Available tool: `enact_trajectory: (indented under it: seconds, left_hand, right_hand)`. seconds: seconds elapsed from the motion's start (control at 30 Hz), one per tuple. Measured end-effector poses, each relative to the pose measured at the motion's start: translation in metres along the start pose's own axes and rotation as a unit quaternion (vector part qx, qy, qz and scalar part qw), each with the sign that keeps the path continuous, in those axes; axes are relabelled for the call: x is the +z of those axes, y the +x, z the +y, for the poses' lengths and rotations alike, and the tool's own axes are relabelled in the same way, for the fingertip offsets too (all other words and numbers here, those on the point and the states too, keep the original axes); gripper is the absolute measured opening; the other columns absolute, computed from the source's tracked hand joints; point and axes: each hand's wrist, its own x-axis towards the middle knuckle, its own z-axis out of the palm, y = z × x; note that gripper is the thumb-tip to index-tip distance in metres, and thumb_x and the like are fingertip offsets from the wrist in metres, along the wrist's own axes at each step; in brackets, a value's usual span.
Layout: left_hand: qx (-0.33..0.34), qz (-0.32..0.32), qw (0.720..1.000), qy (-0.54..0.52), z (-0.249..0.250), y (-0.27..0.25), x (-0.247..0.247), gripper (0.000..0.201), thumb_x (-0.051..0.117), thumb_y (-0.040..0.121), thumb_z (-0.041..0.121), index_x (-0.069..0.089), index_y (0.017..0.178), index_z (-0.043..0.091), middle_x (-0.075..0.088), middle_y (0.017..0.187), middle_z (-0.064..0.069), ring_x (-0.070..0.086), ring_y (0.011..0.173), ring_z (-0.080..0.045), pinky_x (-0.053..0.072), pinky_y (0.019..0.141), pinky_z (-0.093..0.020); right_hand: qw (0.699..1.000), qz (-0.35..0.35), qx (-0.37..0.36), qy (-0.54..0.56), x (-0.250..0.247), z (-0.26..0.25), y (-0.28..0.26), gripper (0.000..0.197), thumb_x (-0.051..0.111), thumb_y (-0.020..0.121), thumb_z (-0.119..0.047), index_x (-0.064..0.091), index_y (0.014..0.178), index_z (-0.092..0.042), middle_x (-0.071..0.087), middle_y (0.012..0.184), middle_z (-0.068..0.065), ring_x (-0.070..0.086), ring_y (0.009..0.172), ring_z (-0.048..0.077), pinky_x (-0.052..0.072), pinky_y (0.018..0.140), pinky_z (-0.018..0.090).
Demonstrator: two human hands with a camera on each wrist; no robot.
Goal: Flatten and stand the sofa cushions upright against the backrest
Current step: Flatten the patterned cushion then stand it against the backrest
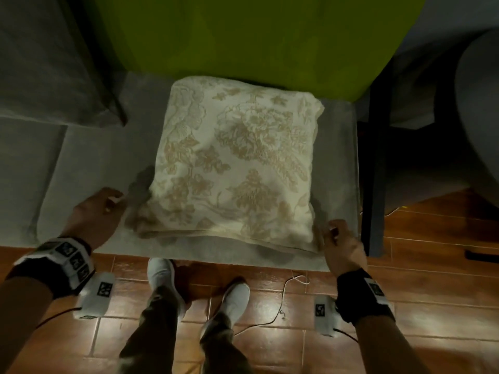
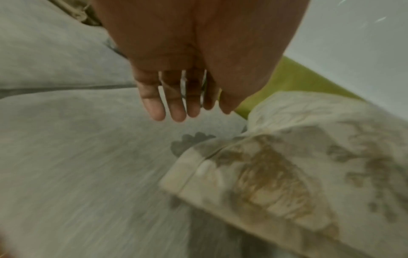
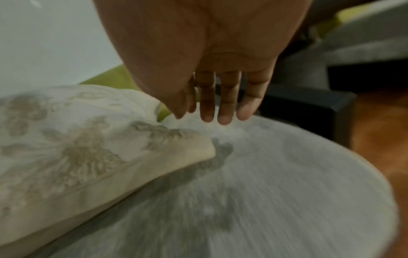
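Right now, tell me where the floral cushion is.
In the head view the floral cushion lies flat on the grey sofa seat, its far edge by the green backrest, between the left hand and right hand.

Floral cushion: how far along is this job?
Done: the floral cushion lies fairly flat on the grey seat. In hand: nothing; the left hand and right hand sit open by its near corners. Left: standing it upright against the green backrest.
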Motion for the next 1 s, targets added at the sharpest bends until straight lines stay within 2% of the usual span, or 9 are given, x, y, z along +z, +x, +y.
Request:
enact_trajectory:
  seconds: [0.07, 0.17, 0.23, 0.3, 0.4, 0.53, 0.87, 0.93, 1.0]
  left_hand:
    - [0.051, 0.074, 0.996, -0.01, 0.019, 0.008, -0.011, 0.039, 0.056, 0.097, 0.041, 0.054, 0.131, 0.023, 0.057, 0.128, -0.013, 0.063, 0.103, -0.038, 0.05, 0.093, -0.048]
    - [0.187, 0.106, 0.976, -0.037, 0.073, 0.007, -0.02, 0.064, 0.046, 0.095, 0.057, 0.035, 0.15, 0.027, 0.031, 0.156, -0.012, 0.038, 0.14, -0.035, 0.033, 0.114, -0.05]
    - [0.274, 0.042, 0.961, 0.018, 0.114, 0.003, -0.012, 0.078, 0.035, 0.088, 0.074, 0.012, 0.156, 0.042, 0.001, 0.168, 0.002, 0.007, 0.154, -0.025, 0.014, 0.12, -0.046]
    - [0.338, -0.024, 0.935, 0.107, 0.139, 0.006, 0.008, 0.085, 0.03, 0.081, 0.083, -0.007, 0.153, 0.054, -0.026, 0.163, 0.015, -0.019, 0.153, -0.02, 0.0, 0.121, -0.046]
    - [0.331, -0.047, 0.918, 0.214, 0.136, 0.022, 0.034, 0.089, 0.022, 0.079, 0.091, -0.017, 0.15, 0.055, -0.031, 0.161, 0.015, -0.024, 0.151, -0.021, 0.001, 0.122, -0.056]
    - [0.307, -0.089, 0.895, 0.311, 0.107, 0.04, 0.046, 0.093, 0.009, 0.074, 0.095, -0.032, 0.145, 0.051, -0.042, 0.155, 0.017, -0.032, 0.148, -0.017, 0.001, 0.122, -0.056]
    - [0.314, -0.132, 0.901, 0.269, 0.113, 0.04, 0.033, 0.088, 0.009, 0.076, 0.093, -0.029, 0.145, 0.054, -0.039, 0.155, 0.022, -0.027, 0.149, -0.014, 0.005, 0.121, -0.057]
    - [0.346, -0.122, 0.903, 0.226, 0.116, 0.037, 0.025, 0.08, 0.011, 0.082, 0.087, -0.017, 0.15, 0.055, -0.024, 0.162, 0.023, -0.014, 0.153, -0.013, 0.012, 0.119, -0.056]
    - [0.342, -0.13, 0.926, 0.096, 0.127, 0.037, 0.006, 0.063, 0.021, 0.089, 0.08, 0.015, 0.149, 0.06, 0.014, 0.164, 0.021, 0.019, 0.151, -0.013, 0.024, 0.118, -0.05]
  right_hand:
    - [0.996, 0.04, -0.074, -0.023, -0.013, -0.015, 0.008, 0.038, 0.054, 0.102, -0.031, 0.054, 0.137, -0.016, 0.057, 0.136, 0.012, 0.054, 0.123, 0.032, 0.047, 0.097, 0.036]
    - [0.973, 0.081, -0.204, -0.067, -0.022, -0.059, 0.018, 0.056, 0.04, 0.104, -0.05, 0.04, 0.152, -0.022, 0.038, 0.16, 0.007, 0.031, 0.147, 0.027, 0.029, 0.119, 0.047]
    - [0.949, 0.048, -0.294, -0.105, -0.018, -0.092, 0.027, 0.062, 0.035, 0.104, -0.057, 0.02, 0.16, -0.036, 0.016, 0.17, 0.002, 0.012, 0.156, 0.025, 0.018, 0.124, 0.049]
    - [0.912, -0.005, -0.381, -0.149, -0.003, -0.116, 0.04, 0.066, 0.029, 0.103, -0.062, -0.004, 0.158, -0.047, -0.009, 0.17, -0.006, -0.009, 0.157, 0.023, 0.007, 0.125, 0.05]
    - [0.879, -0.094, -0.395, -0.251, 0.022, -0.124, 0.063, 0.07, 0.019, 0.099, -0.071, -0.02, 0.154, -0.051, -0.032, 0.164, -0.01, -0.03, 0.152, 0.018, -0.005, 0.125, 0.055]
    - [0.861, -0.15, -0.356, -0.33, 0.042, -0.099, 0.086, 0.075, 0.013, 0.094, -0.081, -0.036, 0.143, -0.053, -0.046, 0.156, -0.014, -0.04, 0.146, 0.016, -0.012, 0.123, 0.054]
    - [0.93, -0.169, -0.265, -0.192, 0.038, -0.096, 0.09, 0.1, 0.025, 0.08, -0.093, -0.033, 0.146, -0.047, -0.042, 0.155, -0.023, -0.032, 0.149, 0.008, -0.009, 0.125, 0.041]
    - [0.941, -0.169, -0.237, -0.171, 0.029, -0.092, 0.086, 0.104, 0.023, 0.079, -0.095, -0.03, 0.15, -0.041, -0.039, 0.158, -0.018, -0.028, 0.151, 0.008, -0.005, 0.127, 0.04]
    - [0.949, -0.169, -0.217, -0.151, 0.013, -0.093, 0.082, 0.101, 0.016, 0.082, -0.093, -0.02, 0.157, -0.037, -0.029, 0.164, -0.016, -0.021, 0.153, 0.006, 0.003, 0.128, 0.042]
